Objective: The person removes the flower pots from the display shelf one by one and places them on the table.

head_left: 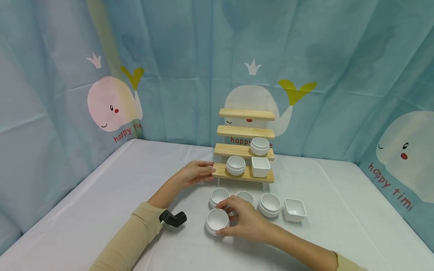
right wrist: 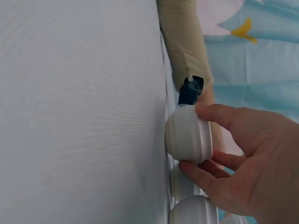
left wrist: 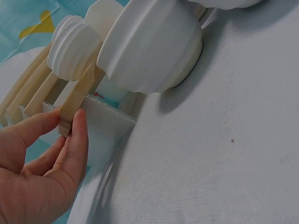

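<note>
My left hand (head_left: 194,174) pinches the left end of the lowest step of a tiered wooden stand (head_left: 220,171), thumb on one side and fingers on the other in the left wrist view. With thumb and fingers my right hand (head_left: 250,223) grips a round white bowl (head_left: 217,221) by its sides, in front of the stand. The right wrist view shows this bowl's base close against the white cloth. Just behind it stand a second round bowl (head_left: 218,195) and a third (head_left: 245,196), partly hidden by the right hand.
Further right on the cloth (head_left: 346,226) are another round bowl (head_left: 270,205) and a square bowl (head_left: 295,210). The lowest step bears a round bowl (head_left: 236,165) and a square one (head_left: 260,167); a round bowl (head_left: 259,146) sits one step higher. A blue curtain (head_left: 176,105) hangs behind.
</note>
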Demonstrator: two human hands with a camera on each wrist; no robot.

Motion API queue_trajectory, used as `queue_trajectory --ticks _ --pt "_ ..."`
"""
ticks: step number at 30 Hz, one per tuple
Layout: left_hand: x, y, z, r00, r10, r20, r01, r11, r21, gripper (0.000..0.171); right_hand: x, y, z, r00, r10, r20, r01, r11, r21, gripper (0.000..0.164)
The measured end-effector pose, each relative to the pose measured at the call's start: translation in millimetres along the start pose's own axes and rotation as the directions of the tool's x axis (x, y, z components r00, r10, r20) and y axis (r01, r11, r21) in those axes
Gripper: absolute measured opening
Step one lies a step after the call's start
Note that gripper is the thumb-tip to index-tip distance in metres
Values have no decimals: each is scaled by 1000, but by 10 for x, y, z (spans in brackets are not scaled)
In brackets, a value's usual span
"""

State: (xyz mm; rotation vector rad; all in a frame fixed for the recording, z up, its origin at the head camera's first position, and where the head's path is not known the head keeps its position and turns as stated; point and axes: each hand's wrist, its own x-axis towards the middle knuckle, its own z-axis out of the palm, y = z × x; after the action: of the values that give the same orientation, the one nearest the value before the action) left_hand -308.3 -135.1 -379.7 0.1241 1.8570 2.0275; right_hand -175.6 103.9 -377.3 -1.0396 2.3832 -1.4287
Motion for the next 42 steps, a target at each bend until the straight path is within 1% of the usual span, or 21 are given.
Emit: queue_trajectory --ticks 7,18,27,36,42 --pt "-5 6 3 1000 -3 0 3 1000 -7 51 -5 0 7 1000 -1 -4 1 1000 -9 50" --pt "-18 11 8 1000 -10 -8 10 1000 -5 51 0 -12 4 1000 30 0 -30 999 -22 52" --pt "-15 7 6 1000 -4 -1 4 1000 -4 50 -3 -53 -60 999 -33 -5 33 999 -13 49" --pt "-3 -4 -1 1000 3 5 -3 1000 -10 50 11 -63 -129 999 -54 5 54 998 -20 39" --pt "-6 3 4 1000 -1 -2 1 1000 -8 50 15 -82 -185 999 -40 13 40 999 -29 36"
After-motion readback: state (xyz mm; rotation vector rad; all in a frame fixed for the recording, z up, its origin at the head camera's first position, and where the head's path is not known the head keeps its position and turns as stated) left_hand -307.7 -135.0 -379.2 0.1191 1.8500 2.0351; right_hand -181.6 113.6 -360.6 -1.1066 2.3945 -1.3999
